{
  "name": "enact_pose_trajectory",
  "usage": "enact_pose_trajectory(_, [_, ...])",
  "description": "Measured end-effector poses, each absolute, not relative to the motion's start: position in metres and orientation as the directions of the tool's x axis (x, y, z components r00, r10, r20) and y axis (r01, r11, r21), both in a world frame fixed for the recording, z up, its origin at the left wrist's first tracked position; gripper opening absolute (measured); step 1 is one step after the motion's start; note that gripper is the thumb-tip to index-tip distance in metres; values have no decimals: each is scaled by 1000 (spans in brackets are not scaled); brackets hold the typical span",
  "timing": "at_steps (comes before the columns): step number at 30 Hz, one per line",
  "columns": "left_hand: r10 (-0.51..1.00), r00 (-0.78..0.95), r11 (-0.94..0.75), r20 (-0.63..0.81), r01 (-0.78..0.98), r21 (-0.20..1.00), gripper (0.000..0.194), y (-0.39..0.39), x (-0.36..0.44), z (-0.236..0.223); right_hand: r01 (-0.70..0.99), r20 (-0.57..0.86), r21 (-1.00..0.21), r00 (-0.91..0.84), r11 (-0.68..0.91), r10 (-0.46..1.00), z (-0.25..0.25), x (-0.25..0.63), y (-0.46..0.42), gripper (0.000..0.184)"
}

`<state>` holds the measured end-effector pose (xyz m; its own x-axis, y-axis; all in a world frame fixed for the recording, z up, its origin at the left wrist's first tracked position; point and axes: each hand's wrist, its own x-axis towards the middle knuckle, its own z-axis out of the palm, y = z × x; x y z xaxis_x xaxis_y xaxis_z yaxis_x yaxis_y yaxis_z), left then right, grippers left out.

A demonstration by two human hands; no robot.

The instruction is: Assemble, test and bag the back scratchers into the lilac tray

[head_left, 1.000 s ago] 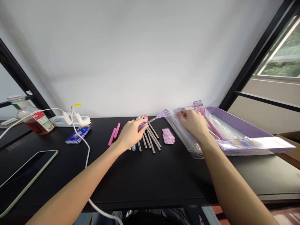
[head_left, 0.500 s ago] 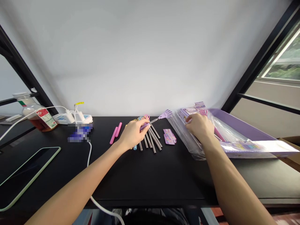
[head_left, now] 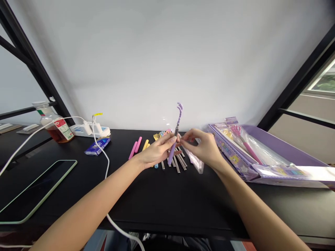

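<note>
My left hand (head_left: 156, 151) is closed around a purple back scratcher (head_left: 171, 153), which stands nearly upright with its curved claw at the top. Close by on the right, the fingertips of my right hand (head_left: 204, 144) pinch a clear plastic bag (head_left: 198, 164) that hangs down below them. Behind and under the hands lie several metal rods (head_left: 180, 161) with coloured claw heads (head_left: 157, 136), partly covered. Two pink handles (head_left: 138, 144) and some yellow handles (head_left: 146, 144) rest left of them.
At the right, an open purple box (head_left: 277, 141) holds a pink back scratcher (head_left: 248, 148) in clear wrapping. Toward the left are a phone (head_left: 39, 190), a blue packet (head_left: 98, 145), a power strip (head_left: 104, 131), a white cable (head_left: 108, 164) and a bottle (head_left: 59, 127).
My right hand has come from the box to the middle, now with a plastic bag. My left hand has turned the purple back scratcher from slanting to nearly upright. The camera view has shifted.
</note>
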<state>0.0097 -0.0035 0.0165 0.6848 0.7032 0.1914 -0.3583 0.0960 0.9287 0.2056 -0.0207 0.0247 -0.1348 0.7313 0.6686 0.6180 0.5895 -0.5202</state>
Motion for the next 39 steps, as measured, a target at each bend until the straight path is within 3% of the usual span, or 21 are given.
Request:
enact_pose_trajectory(4, [750, 629, 83, 205, -397, 914, 17, -4, 11, 16, 483, 629, -474, -400, 736, 667, 18, 191, -23, 12])
enact_pose_trajectory(8, [836, 526, 95, 157, -420, 903, 20, -2, 14, 11, 489, 638, -467, -391, 737, 663, 8, 188, -20, 7])
enact_pose_trajectory(14, [882, 440, 30, 169, -411, 911, 26, 1, 12, 13, 540, 600, -579, -226, 611, 768, -1, 178, -14, 25])
enact_pose_trajectory(18, [951, 216, -125, 222, -387, 914, 31, 11, 1, 14, 489, 466, -736, -138, 469, 874, 7, 187, -12, 41])
enact_pose_trajectory(22, [953, 19, -290, 303, -236, 927, 55, 24, -8, 4, 351, 310, -862, -206, 365, 928, 22, 206, -15, 46])
enact_pose_trajectory(25, [946, -4, -318, 325, -213, 924, 43, 29, -9, 0, 283, 225, -912, -258, 297, 940, 31, 219, -20, 46])
enact_pose_trajectory(28, [941, -5, -330, 338, -225, 917, 29, 31, -9, 2, 353, 177, -890, -319, 290, 931, 37, 232, -22, 43])
enact_pose_trajectory(34, [948, -26, -314, 317, -238, 919, 30, 26, -13, 9, 567, 210, -744, -307, 355, 928, 40, 254, -20, 44])
enact_pose_trajectory(39, [930, -46, -364, 364, -237, 901, 27, 24, -12, 11, 633, 173, -687, -332, 355, 927, 38, 259, -18, 39])
